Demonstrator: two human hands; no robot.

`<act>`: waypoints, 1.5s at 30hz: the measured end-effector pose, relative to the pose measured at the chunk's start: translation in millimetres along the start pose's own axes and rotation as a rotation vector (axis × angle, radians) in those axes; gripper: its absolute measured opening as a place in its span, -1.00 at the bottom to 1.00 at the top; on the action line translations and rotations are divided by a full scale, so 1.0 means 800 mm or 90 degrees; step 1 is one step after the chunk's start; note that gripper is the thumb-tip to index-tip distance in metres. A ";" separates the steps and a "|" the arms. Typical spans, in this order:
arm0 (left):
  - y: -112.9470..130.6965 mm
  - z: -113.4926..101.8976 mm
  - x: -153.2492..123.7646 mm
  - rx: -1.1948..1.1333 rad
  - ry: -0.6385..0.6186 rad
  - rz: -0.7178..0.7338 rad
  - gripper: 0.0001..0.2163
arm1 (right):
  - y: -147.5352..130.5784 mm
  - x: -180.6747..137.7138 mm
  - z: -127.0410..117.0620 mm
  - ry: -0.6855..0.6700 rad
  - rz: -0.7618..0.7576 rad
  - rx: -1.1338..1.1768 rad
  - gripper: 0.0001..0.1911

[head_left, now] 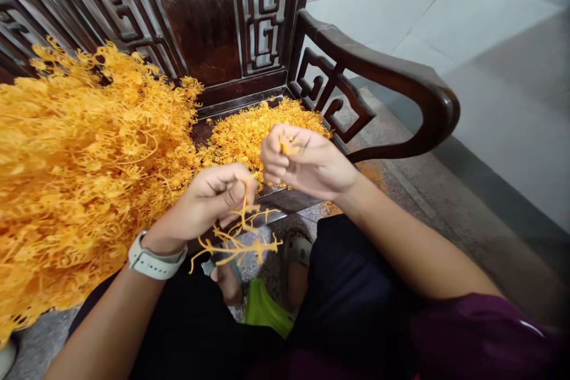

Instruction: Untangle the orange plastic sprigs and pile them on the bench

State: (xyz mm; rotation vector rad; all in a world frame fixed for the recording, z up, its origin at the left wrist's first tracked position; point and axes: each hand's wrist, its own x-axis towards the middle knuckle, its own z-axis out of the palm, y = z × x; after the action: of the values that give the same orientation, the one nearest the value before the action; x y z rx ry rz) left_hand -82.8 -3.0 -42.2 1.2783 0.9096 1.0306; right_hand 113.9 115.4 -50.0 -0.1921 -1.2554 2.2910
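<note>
My left hand [209, 208] pinches a branching tuft of orange strands [238, 240], which looks like dried cordyceps flower and hangs below my fingers. My right hand [303, 160] is curled just to the upper right, its fingertips closed on a small orange wisp [288, 146]. The two hands are close but apart. Behind them, a smaller heap of the same strands [262, 136] lies on the dark wooden seat [285, 200]. A much larger tangled mass [89, 160] fills the left side and reaches my left wrist, which wears a pale watch [157, 258].
The seat belongs to a dark carved wooden chair, with a lattice back panel [262, 18] and a curved armrest [392, 65] at the right. Below are my dark-clothed lap, sandalled feet [294, 267] and a green object [267, 309]. Pale floor tiles [481, 18] spread at the upper right.
</note>
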 end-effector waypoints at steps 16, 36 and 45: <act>0.009 -0.006 0.010 -0.113 0.250 -0.062 -0.82 | -0.003 0.033 -0.113 0.420 -0.100 -0.296 -0.81; 0.021 -0.046 0.043 -0.288 0.470 0.199 -0.78 | 0.029 0.007 -0.006 0.018 -0.002 -0.446 -0.46; 0.027 -0.022 0.032 -0.413 0.437 0.176 -0.76 | 0.041 0.002 0.054 0.108 -0.101 -0.498 -0.74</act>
State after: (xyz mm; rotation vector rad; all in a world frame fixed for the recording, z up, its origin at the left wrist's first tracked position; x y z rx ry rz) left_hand -93.6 27.0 -21.6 0.4973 0.7915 1.8624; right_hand 84.6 70.0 -52.6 -0.5201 -1.9272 1.5128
